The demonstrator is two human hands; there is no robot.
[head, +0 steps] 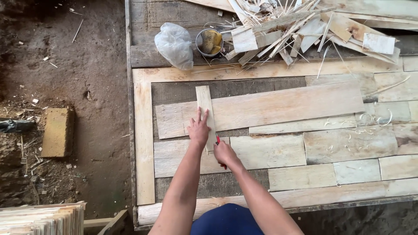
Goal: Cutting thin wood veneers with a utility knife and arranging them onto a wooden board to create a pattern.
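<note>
Pressing flat, the left hand [199,129] pins a strip [205,114]; a red knife [219,143] is gripped by the right hand [225,153] at 5 o'clock. Strip mostly uncut; offcuts [296,30] are piled at 1 o'clock on the table [143,143].

Red-handled tool [219,142]: mostly buried inside the right hand [225,153]; blade or tip not visible, kind cannot be told. Narrow wood strip [204,109]: lower part covered by the left hand [199,129]. Bench [143,143]: cut off at top and right edges. Scrap pile [300,30]: runs past the top edge. Small tin [209,42]: yellowish contents unclear. Clear plastic bag [175,45]: contents unreadable. Stack of thin boards [41,219]: cut by bottom-left corner. Dark object [15,125]: cut off at left edge.
</note>
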